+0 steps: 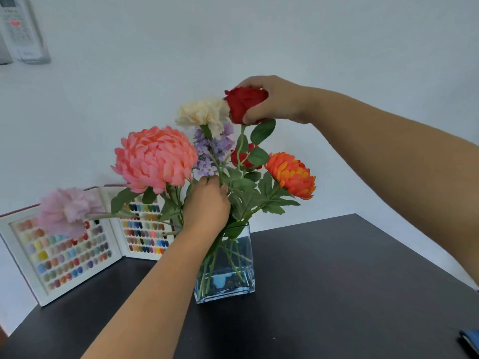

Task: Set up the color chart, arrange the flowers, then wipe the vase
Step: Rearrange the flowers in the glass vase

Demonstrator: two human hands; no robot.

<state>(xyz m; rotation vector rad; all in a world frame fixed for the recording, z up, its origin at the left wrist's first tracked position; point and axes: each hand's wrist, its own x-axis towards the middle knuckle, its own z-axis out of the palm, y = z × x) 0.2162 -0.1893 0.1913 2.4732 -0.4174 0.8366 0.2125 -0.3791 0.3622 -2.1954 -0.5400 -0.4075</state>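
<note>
Worktop (337,294): dark, carries all | color chart (64,255): open, upright at back left, looks done | vase (225,270): clear glass, centre, flowers in, wiping not yet begun | my left grip (207,206): closed round the stems above the rim | my right grip (274,99): cupped on red rose (243,102), arranging underway

Both forearms are bare from the frame's edge to the wrist, with no sleeves showing. The left hand (207,203) and right hand (274,99) wear no rings, watch or gloves.
</note>
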